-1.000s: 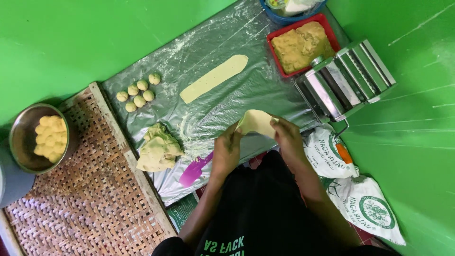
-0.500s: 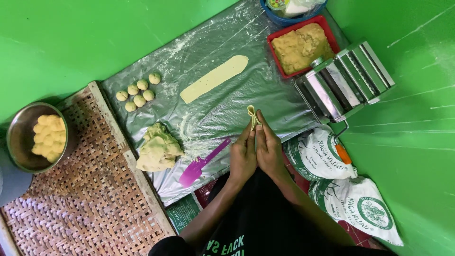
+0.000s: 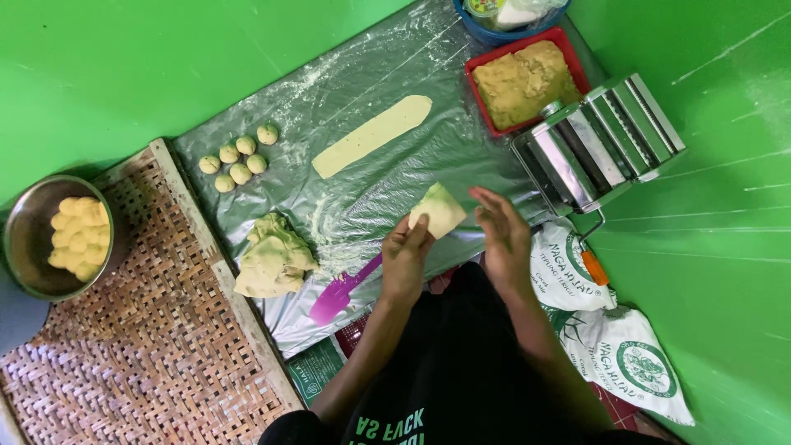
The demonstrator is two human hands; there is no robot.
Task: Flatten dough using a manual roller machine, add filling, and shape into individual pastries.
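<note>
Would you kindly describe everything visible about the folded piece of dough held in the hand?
The folded dough piece is pale yellow, thin and soft-looking, roughly four-cornered with a slight greenish tinge near its top corner. The left hand pinches its lower left edge, holding it above the floured plastic sheet. The right hand is open just beside it, not touching.

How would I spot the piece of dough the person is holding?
Start at the steel pasta roller on the right. Beside it, above the floured plastic sheet, the left hand pinches a folded dough piece. Unlike the long flat strip and small balls, it is lifted.
</note>
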